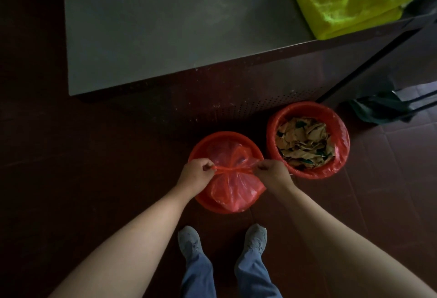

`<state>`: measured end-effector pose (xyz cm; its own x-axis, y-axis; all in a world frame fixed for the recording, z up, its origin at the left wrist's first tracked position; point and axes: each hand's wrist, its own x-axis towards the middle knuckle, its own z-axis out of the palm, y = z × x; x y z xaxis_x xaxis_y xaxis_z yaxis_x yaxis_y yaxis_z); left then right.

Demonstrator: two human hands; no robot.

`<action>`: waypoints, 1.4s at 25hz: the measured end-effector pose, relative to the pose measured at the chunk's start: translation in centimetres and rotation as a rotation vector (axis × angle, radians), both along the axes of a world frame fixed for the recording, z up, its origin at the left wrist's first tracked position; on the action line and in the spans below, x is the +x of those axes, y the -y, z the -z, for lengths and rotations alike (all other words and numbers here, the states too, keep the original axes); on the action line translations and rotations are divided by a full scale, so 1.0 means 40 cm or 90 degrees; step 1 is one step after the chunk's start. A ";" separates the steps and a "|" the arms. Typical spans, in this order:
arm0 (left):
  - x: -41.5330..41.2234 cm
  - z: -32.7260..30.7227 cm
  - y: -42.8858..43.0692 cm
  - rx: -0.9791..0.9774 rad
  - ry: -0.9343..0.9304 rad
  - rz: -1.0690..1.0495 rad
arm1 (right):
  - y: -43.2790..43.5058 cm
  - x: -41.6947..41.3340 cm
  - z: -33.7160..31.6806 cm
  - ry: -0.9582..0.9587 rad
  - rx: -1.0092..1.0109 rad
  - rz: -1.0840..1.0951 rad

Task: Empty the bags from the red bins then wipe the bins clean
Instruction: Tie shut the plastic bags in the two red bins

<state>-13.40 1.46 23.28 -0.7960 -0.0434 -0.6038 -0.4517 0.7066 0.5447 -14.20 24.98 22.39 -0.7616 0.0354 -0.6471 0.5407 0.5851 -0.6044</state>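
- Directly below the camera, both hands meet over the nearer red bin [205, 140], which stands on the dark tiled floor [71, 156] just in front of the person's grey shoes [189, 241].
- Left hand [197, 171]: clenched, knuckles up, its fingers [208, 166] curled tightly round one end of the bag's twisted neck.
- Right hand [272, 172]: likewise clenched, its fingers [263, 166] pinching the other end of that neck.
- Between the two fists the plastic is drawn into a thin taut strand [233, 169] with a small knot-like bunch at its middle. In this dim light I cannot say whether it is a finished knot.
- The red bag [236, 190] sits inside the nearer bin. Its loose mouth fans out below the strand and drapes over the bin's near rim, and its gathered body lies above the strand.
- A second red bin [307, 175] stands just beside the first, to the right and a little farther off. Its red liner [340, 132] is folded over the rim and open.
- Crumpled brown paper scraps [305, 141] fill that liner nearly to the top.
- Behind both bins is a grey metal table [153, 26]. A folded yellow-green cloth [347, 0] lies on its far right corner, well apart from the hands.
- Something dark green [378, 108] lies on the floor under the table's right end. It is too shadowed to identify.
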 end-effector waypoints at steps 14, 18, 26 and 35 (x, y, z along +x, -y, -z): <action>0.013 0.350 -0.032 -0.048 0.028 -0.109 | 0.086 0.010 0.373 0.056 0.084 -0.007; -0.019 0.417 -0.020 -0.029 0.112 -0.070 | 0.092 -0.005 0.412 0.081 0.090 0.018; -0.088 0.325 -0.013 -0.057 0.130 -0.006 | 0.049 -0.072 0.309 0.113 0.063 0.028; -0.160 0.138 -0.249 -0.059 0.018 0.108 | -0.203 -0.127 0.098 0.049 0.172 -0.048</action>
<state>-19.79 11.41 17.77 -0.7793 0.0334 -0.6257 -0.3359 0.8207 0.4622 -19.29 33.11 18.47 -0.7179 0.1587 -0.6778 0.5274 0.7596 -0.3807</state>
